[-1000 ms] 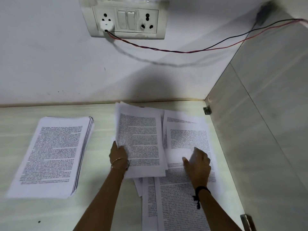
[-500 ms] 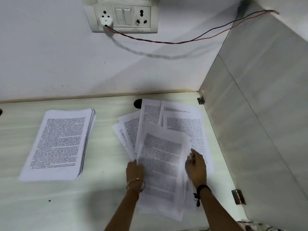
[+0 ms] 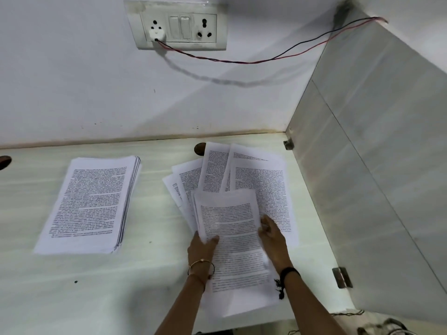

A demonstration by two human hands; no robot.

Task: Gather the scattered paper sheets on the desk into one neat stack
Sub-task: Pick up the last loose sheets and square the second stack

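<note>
A bundle of printed sheets (image 3: 232, 240) lies near the desk's front edge. My left hand (image 3: 202, 247) grips its left edge, thumb on top of the page. My right hand (image 3: 272, 234) holds the bundle's right edge with curled fingers. Behind the bundle, several loose printed sheets (image 3: 261, 180) fan out over each other toward the wall. A neat thick stack of printed paper (image 3: 92, 204) sits apart on the left of the desk.
The pale desk (image 3: 150, 274) meets the white wall at the back and a grey side panel (image 3: 377, 189) on the right. A cable hole (image 3: 199, 149) opens behind the fanned sheets. A red and black wire (image 3: 242, 61) hangs from the wall socket.
Both hands pulled the gathered bundle from the back of the desk toward the front edge, uncovering the fanned sheets behind it. The camera view tilted and shifted.
</note>
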